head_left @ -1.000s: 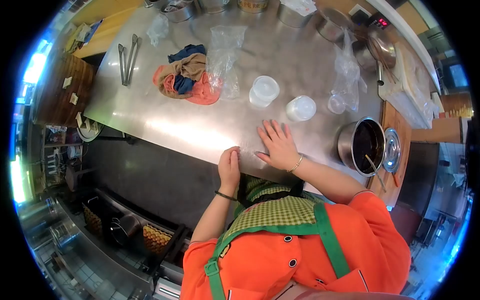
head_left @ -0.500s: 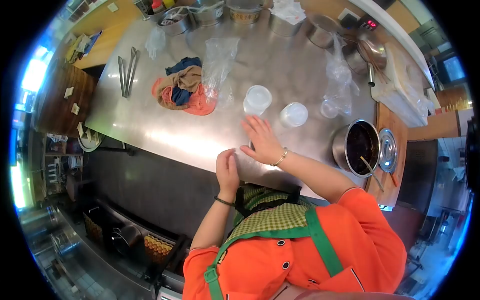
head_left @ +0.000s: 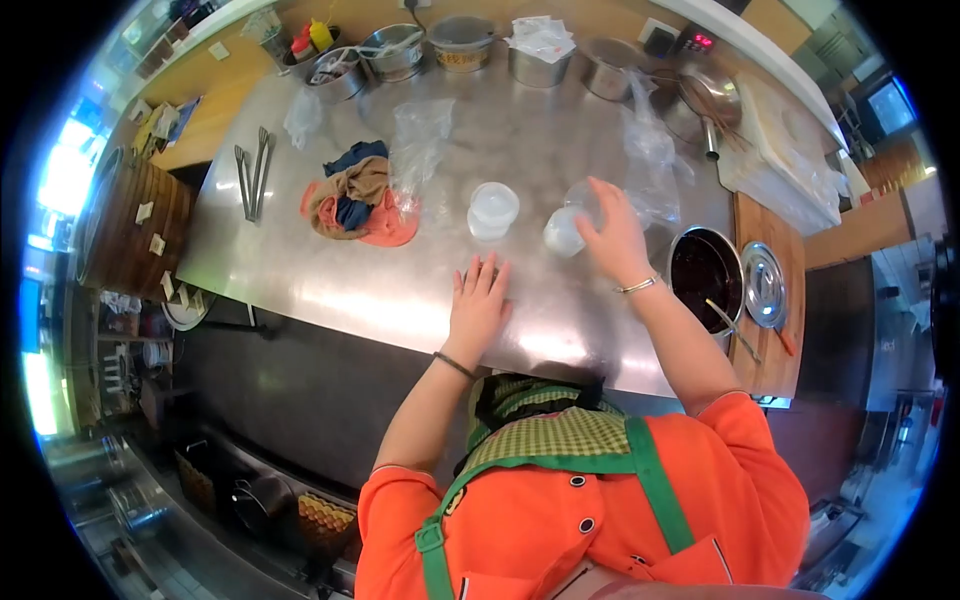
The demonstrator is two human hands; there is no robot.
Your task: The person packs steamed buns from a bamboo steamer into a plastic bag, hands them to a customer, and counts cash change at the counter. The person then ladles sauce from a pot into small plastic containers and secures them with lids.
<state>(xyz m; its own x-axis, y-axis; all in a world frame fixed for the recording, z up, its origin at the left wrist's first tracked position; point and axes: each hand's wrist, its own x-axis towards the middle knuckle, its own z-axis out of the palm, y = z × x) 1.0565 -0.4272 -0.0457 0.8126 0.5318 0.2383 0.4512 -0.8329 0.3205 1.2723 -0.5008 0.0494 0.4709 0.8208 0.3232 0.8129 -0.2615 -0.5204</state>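
My left hand lies palm down near the front edge of the steel table, its fingers spread and holding nothing. Farther right, my right hand has its thumb and fingers around the side of a clear round plastic piece, a lid or shallow cup. That piece is beside and partly over a white-looking lidded tub. Another translucent tub stands to its left, beyond my left hand. A crumpled clear bag lies behind my right hand.
Bunched cloths, another clear bag and tongs lie at the left. A pot of dark liquid stands at the right, beside a metal lid. Metal bowls line the back edge.
My right hand has moved right, away from my left hand, and taken hold of the clear round piece. My left hand has opened out flat on the table. The view has shifted.
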